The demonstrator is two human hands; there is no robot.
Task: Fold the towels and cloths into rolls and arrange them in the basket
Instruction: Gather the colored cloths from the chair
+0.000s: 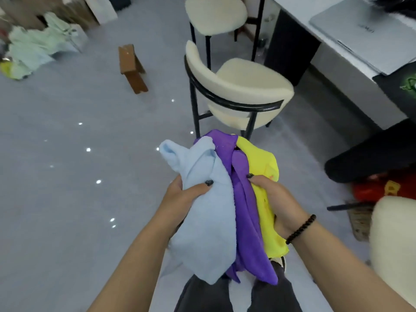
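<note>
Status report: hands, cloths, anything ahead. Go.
Left hand grips the light blue towel; right hand holds the yellow cloth, purple cloth bunched between. None rolled. Cream chair directly ahead.

A grey glossy floor (67, 199) reflecting ceiling lights, two cream chairs (245, 86) beside a white desk (315, 21).

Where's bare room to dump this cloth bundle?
Free: the floor left of the hands, between the wooden stool and the cream chair; that chair's seat is bare too. Crowded: the desk holds a laptop; clutter lower right; clothes pile far left.
</note>
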